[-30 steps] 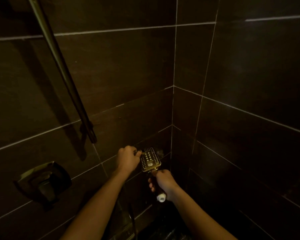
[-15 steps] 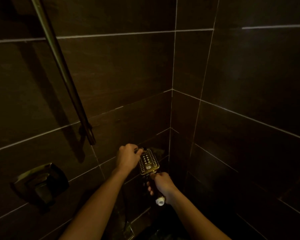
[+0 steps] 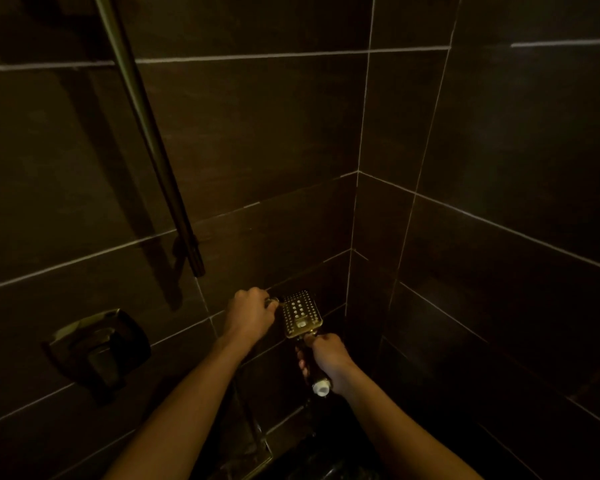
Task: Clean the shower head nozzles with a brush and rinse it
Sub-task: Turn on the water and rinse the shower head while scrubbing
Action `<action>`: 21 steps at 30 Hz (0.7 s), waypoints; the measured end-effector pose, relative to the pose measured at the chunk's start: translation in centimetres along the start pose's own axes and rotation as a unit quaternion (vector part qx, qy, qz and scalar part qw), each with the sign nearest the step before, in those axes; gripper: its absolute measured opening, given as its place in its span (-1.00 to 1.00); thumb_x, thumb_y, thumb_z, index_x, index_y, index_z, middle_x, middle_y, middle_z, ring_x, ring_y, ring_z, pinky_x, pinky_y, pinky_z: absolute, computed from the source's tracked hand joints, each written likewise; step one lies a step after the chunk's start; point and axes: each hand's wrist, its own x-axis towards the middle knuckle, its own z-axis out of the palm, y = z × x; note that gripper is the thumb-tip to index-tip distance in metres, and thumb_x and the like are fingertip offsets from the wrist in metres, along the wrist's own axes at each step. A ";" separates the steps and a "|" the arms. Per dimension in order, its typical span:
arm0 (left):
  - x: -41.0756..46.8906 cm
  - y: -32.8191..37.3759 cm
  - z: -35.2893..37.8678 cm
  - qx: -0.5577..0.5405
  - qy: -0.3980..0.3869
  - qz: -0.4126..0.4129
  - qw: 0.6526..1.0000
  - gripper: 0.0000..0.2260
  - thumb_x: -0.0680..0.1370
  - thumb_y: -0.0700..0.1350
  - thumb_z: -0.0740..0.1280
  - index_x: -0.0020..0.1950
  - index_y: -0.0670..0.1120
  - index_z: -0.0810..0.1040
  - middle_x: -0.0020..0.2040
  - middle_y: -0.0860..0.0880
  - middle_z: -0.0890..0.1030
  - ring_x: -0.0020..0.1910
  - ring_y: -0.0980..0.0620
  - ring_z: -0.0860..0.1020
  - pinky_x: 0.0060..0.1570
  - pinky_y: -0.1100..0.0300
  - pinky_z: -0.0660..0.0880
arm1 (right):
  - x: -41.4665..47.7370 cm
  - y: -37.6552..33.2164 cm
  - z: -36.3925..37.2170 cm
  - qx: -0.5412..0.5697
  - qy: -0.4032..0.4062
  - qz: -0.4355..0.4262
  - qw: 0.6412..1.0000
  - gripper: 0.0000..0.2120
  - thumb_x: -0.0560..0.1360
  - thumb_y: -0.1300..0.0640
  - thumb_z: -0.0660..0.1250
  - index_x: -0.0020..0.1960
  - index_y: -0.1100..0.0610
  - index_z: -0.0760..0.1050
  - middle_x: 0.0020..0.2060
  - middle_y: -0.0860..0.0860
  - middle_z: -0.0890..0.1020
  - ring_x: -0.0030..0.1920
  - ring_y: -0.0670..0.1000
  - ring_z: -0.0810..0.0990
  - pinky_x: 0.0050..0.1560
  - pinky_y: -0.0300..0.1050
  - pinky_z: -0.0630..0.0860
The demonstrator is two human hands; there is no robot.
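Low centre: right hand (image 3: 328, 358) grips the handle of the rigid, prob. wet-slick shower head (image 3: 300, 313), the best hold, while left hand (image 3: 252, 315) clasps a mostly hidden brush (image 3: 273, 300) at its nozzles.

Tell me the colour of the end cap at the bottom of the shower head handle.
White end cap, below the right hand gripping the dark handle; head view.

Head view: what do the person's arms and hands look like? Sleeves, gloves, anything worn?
The left hand and right hand are bare: no gloves, no ring or watch discernible in the dim light. The left forearm and right forearm are bare to the frame edge; no sleeve in view.
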 end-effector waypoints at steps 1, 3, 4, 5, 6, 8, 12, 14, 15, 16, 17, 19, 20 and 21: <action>-0.2 0.1 0.0 0.003 0.002 0.000 1.000 -0.83 0.60 -0.02 0.33 0.08 -0.04 0.66 -0.08 0.00 0.60 -0.12 0.05 0.56 -0.14 0.11 0.53 | -0.1 0.0 0.2 -0.005 0.000 -0.002 1.000 -0.80 0.68 0.14 0.20 0.12 0.25 0.52 -0.27 0.14 0.61 -0.41 0.01 0.57 -0.43 -0.13 0.50; -0.3 0.3 0.1 0.005 0.000 0.001 1.000 -0.81 0.60 -0.01 0.33 0.12 -0.06 0.65 -0.01 -0.04 0.63 -0.05 0.01 0.59 -0.06 0.08 0.57 | -0.2 0.0 0.4 -0.003 0.000 -0.004 1.000 -0.83 0.68 0.16 0.20 0.11 0.24 0.50 -0.27 0.15 0.60 -0.42 0.02 0.56 -0.45 -0.13 0.49; -0.5 0.5 0.1 0.008 -0.003 0.003 1.000 -0.81 0.61 -0.01 0.32 0.13 -0.06 0.63 0.03 -0.05 0.63 -0.02 0.01 0.59 -0.07 0.11 0.55 | -0.2 0.0 0.5 -0.002 0.000 -0.007 1.000 -0.83 0.68 0.16 0.20 0.10 0.25 0.50 -0.27 0.15 0.60 -0.42 0.02 0.56 -0.45 -0.13 0.49; -0.5 0.5 0.1 0.003 -0.008 0.002 1.000 -0.80 0.61 -0.02 0.32 0.15 -0.07 0.62 0.06 -0.06 0.62 -0.01 0.01 0.58 -0.11 0.15 0.50 | -0.1 0.0 0.6 -0.007 0.001 -0.008 1.000 -0.82 0.68 0.16 0.20 0.09 0.25 0.51 -0.27 0.15 0.60 -0.42 0.02 0.57 -0.44 -0.13 0.50; -0.5 0.6 0.1 -0.010 -0.014 0.000 1.000 -0.80 0.61 -0.02 0.33 0.15 -0.06 0.62 0.07 -0.07 0.62 -0.03 0.02 0.57 -0.15 0.18 0.46 | -0.1 0.0 0.6 -0.009 0.002 -0.008 1.000 -0.81 0.68 0.15 0.20 0.08 0.25 0.51 -0.27 0.15 0.61 -0.42 0.02 0.57 -0.44 -0.12 0.50; -0.2 0.5 0.3 -0.053 -0.020 0.003 0.998 -0.82 0.59 -0.01 0.36 0.08 -0.06 0.66 0.01 -0.07 0.66 -0.12 0.05 0.58 -0.24 0.19 0.47 | 0.1 0.1 0.5 -0.010 0.002 -0.007 1.000 -0.79 0.67 0.13 0.20 0.08 0.26 0.52 -0.29 0.14 0.62 -0.42 0.03 0.57 -0.44 -0.10 0.51; 0.0 0.8 0.3 -0.103 -0.025 0.001 0.994 -0.82 0.57 0.00 0.38 0.07 -0.05 0.69 -0.07 -0.02 0.67 -0.14 0.08 0.58 -0.27 0.23 0.42 | 0.3 0.2 0.2 -0.022 0.007 -0.016 1.000 -0.74 0.68 0.13 0.19 0.14 0.30 0.54 -0.31 0.14 0.63 -0.44 0.03 0.57 -0.43 -0.09 0.50; 0.0 1.1 0.3 -0.115 -0.018 0.004 0.993 -0.83 0.56 0.01 0.39 0.05 -0.04 0.70 -0.10 0.00 0.67 -0.14 0.09 0.58 -0.22 0.21 0.44 | 0.4 0.3 0.0 -0.036 0.009 -0.026 0.999 -0.71 0.68 0.12 0.18 0.12 0.32 0.56 -0.32 0.14 0.63 -0.44 0.04 0.57 -0.41 -0.08 0.50; 0.1 1.2 0.2 -0.121 -0.018 0.005 0.992 -0.84 0.56 0.01 0.40 0.02 -0.04 0.70 -0.14 0.02 0.66 -0.17 0.10 0.58 -0.24 0.21 0.44 | 0.4 0.2 -0.1 -0.038 0.010 -0.027 0.999 -0.71 0.68 0.12 0.19 0.12 0.31 0.56 -0.31 0.14 0.63 -0.44 0.03 0.57 -0.41 -0.08 0.50; 0.1 1.2 0.2 -0.128 -0.018 0.005 0.992 -0.84 0.56 0.01 0.40 0.01 -0.04 0.71 -0.17 0.03 0.66 -0.21 0.12 0.56 -0.28 0.22 0.44 | 0.4 0.2 -0.2 -0.036 0.010 -0.025 0.999 -0.72 0.68 0.12 0.19 0.12 0.31 0.56 -0.29 0.14 0.63 -0.43 0.03 0.57 -0.41 -0.09 0.50; 0.2 1.2 0.3 -0.134 -0.019 0.005 0.991 -0.84 0.56 0.01 0.40 -0.01 -0.04 0.71 -0.20 0.03 0.65 -0.24 0.12 0.56 -0.30 0.22 0.44 | 0.3 0.2 -0.4 -0.033 0.010 -0.023 0.999 -0.73 0.68 0.11 0.19 0.12 0.30 0.55 -0.28 0.15 0.63 -0.43 0.03 0.58 -0.42 -0.10 0.50; 0.2 1.0 0.2 -0.141 -0.014 -0.001 0.990 -0.85 0.56 0.00 0.40 -0.04 -0.05 0.72 -0.23 0.00 0.66 -0.27 0.09 0.57 -0.30 0.19 0.47 | 0.4 0.1 -0.6 -0.024 0.009 -0.014 1.000 -0.74 0.68 0.11 0.19 0.15 0.29 0.54 -0.27 0.15 0.63 -0.43 0.02 0.58 -0.43 -0.10 0.50; 0.2 0.9 0.3 -0.145 -0.011 -0.006 0.989 -0.85 0.56 0.00 0.41 -0.05 -0.05 0.72 -0.25 -0.02 0.66 -0.28 0.06 0.58 -0.28 0.16 0.49 | 0.5 0.0 -0.7 -0.017 0.009 -0.012 1.000 -0.75 0.68 0.11 0.19 0.16 0.27 0.53 -0.25 0.15 0.63 -0.42 0.02 0.58 -0.43 -0.10 0.50; 0.2 0.7 0.3 -0.147 -0.006 -0.010 0.989 -0.85 0.55 0.00 0.41 -0.06 -0.05 0.72 -0.26 -0.03 0.66 -0.29 0.03 0.58 -0.26 0.14 0.51 | 0.5 -0.1 -0.8 -0.012 0.009 -0.011 1.000 -0.75 0.67 0.11 0.19 0.19 0.26 0.51 -0.23 0.15 0.63 -0.42 0.02 0.59 -0.44 -0.10 0.51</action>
